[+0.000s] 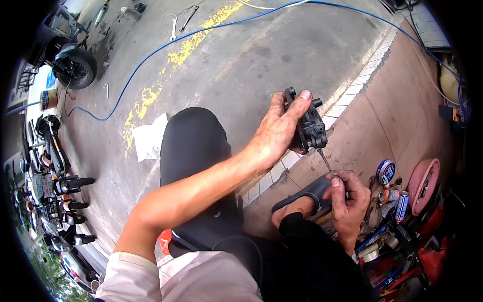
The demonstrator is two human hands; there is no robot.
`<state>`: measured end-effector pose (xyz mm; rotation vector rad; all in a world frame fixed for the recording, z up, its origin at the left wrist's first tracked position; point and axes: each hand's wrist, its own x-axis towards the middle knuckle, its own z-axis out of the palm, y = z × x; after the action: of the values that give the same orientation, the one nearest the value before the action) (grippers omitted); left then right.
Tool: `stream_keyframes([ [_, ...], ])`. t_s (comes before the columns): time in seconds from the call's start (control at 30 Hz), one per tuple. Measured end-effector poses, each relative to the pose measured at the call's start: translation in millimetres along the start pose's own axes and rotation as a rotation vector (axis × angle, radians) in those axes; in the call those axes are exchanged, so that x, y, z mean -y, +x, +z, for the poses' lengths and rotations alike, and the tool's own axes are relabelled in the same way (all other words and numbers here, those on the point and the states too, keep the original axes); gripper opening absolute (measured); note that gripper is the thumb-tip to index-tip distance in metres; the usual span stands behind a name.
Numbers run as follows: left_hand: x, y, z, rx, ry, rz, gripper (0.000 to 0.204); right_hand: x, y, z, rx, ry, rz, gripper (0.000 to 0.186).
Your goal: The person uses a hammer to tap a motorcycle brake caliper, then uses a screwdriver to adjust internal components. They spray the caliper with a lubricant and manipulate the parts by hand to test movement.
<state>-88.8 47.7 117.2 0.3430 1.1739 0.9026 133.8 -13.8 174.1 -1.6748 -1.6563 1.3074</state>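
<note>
My left hand point(282, 121), grimy at the fingers, grips a black mechanical part point(314, 128), which looks like a brake caliper, held up over the tiled step edge. Below it my right hand point(342, 199) pinches a thin, dirty metal rod point(325, 161) between thumb and fingers. The rod's upper end meets the underside of the black part; whether it is inserted there is too small to tell. My bent left knee point(193, 141) is beside my left forearm, and a sandalled foot point(307, 199) is under my hands.
At right lie cans point(401, 206), a pink rim point(422, 186) and jumbled tools point(402, 251). A blue hose point(136, 75) crosses the floor near wrenches point(173, 29). Parked scooters point(50, 186) line the left. A white bag point(148, 138) lies beside my knee.
</note>
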Motion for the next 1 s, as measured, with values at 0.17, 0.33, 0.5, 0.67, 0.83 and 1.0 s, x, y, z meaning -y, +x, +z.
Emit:
stream_keyframes([
  [0.17,7.7,2.3,-14.9,-0.219,0.173,0.277,0.068,2.8,4.2,19.7,-0.093,0.029,-0.042,0.013],
  [0.33,8.3,4.0,-21.3,-0.217,0.226,0.371,0.071,-2.6,6.7,29.3,-0.072,0.041,-0.023,0.012],
  [0.5,12.7,2.6,-23.2,-0.246,0.294,0.333,0.072,-1.2,16.9,37.9,-0.067,-0.162,-0.133,0.011],
  [0.67,18.4,0.9,-23.4,-0.242,0.279,0.348,0.064,0.7,22.4,47.0,-0.093,-0.224,-0.223,0.012],
  [0.83,19.4,7.3,-22.3,-0.247,0.238,0.35,0.076,6.5,25.6,49.0,-0.103,-0.315,-0.199,0.012],
  [1.0,20.8,5.7,-19.5,-0.253,0.313,0.408,0.081,11.2,26.1,51.6,-0.096,-0.361,-0.109,0.013],
])
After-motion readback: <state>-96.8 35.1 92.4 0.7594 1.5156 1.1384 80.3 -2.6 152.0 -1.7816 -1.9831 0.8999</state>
